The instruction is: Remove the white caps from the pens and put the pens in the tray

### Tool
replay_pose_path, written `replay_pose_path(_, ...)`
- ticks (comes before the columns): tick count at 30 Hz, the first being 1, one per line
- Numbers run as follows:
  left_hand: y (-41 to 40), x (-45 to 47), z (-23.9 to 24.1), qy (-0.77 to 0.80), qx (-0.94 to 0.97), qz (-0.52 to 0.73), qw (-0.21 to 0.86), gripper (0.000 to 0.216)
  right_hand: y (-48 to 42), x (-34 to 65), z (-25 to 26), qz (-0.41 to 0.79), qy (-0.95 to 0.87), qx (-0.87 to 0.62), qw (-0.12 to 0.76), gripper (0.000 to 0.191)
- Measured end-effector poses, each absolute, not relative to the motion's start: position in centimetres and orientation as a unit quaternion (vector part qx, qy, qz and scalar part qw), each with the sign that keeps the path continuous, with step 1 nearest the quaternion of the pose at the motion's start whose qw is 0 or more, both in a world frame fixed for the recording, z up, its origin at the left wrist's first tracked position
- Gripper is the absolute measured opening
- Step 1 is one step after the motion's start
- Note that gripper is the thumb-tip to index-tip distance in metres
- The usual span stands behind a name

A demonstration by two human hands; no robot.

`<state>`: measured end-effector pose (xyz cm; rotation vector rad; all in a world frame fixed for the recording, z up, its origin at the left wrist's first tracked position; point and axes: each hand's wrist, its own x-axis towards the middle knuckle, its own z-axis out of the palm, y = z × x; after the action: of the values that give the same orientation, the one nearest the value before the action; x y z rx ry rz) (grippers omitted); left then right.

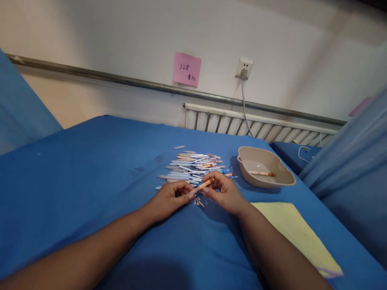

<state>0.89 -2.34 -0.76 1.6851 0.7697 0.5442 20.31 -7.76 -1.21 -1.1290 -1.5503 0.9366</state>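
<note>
Between my two hands is an orange and white pen [203, 185], tilted up to the right. My left hand [171, 198] pinches its lower left end between thumb and fingers. Closed around the upper right part is my right hand [224, 192]. Just beyond lies a spread of pen parts [184, 169]: pale blue and grey barrels, thin white refills and orange pieces. Several small pale cone-shaped tips [198, 201] rest on the cloth below the hands. To the right, a beige basin [261, 161] holds one orange and white pen [260, 173].
A blue cloth [90, 169] covers the table. A folded yellow cloth [298, 231] lies by my right forearm. Behind the table are a white radiator [223, 121], a metal rail [121, 81], and a wall socket [244, 68] with a plugged cable. Blue curtains [356, 173] hang at both sides.
</note>
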Motion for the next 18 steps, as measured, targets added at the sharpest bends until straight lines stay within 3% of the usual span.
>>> replay_pose_path(10, -2.7, 0.9, -0.8, 0.301, 0.704, 0.231, 0.6, 0.023, -8.0, 19.6, -0.7, 0.36, -0.665, -0.455, 0.471, 0.012)
replay_pose_path(18, -2.4, 1.0, -0.8, 0.344, 0.643, 0.23, 0.645, 0.026, -7.3, 23.2, 0.3, 0.415, -0.593, -0.498, 0.478, 0.023)
